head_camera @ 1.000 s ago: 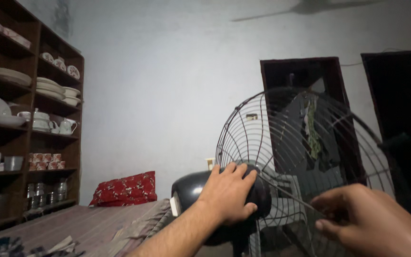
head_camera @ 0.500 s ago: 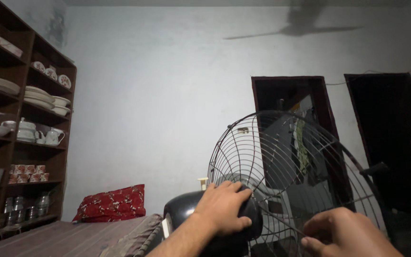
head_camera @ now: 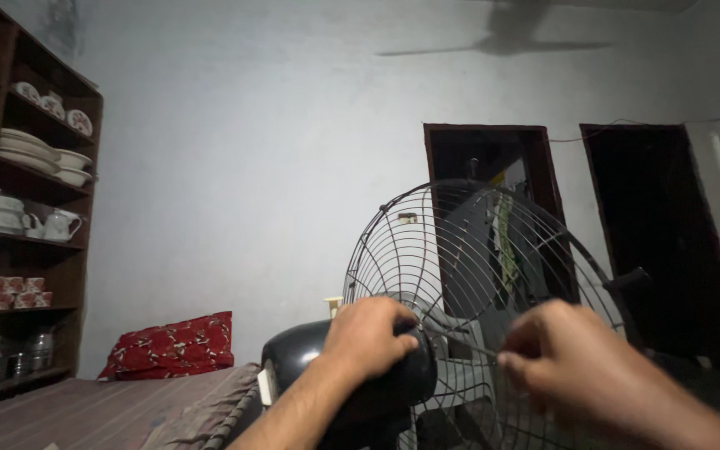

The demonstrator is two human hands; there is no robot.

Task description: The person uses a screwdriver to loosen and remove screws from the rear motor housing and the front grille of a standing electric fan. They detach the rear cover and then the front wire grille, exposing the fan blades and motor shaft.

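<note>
Black and glossy, the fan's motor housing (head_camera: 318,367) was seen low in the middle of the view, with the left hand (head_camera: 368,333) laid over its rear, fingers curled round it in a firm grip. The wire guard (head_camera: 468,283) was stood up just beyond, tilted slightly, its spokes fanned out from the hub. The right hand (head_camera: 577,367) was held at the guard's lower right, fingertips pinched against a thin spoke (head_camera: 460,340); how tightly could not be told. A red patterned pillow (head_camera: 172,346) was set on the bed (head_camera: 85,412), and crockery was stacked on the dark shelf (head_camera: 18,242) at left.
</note>
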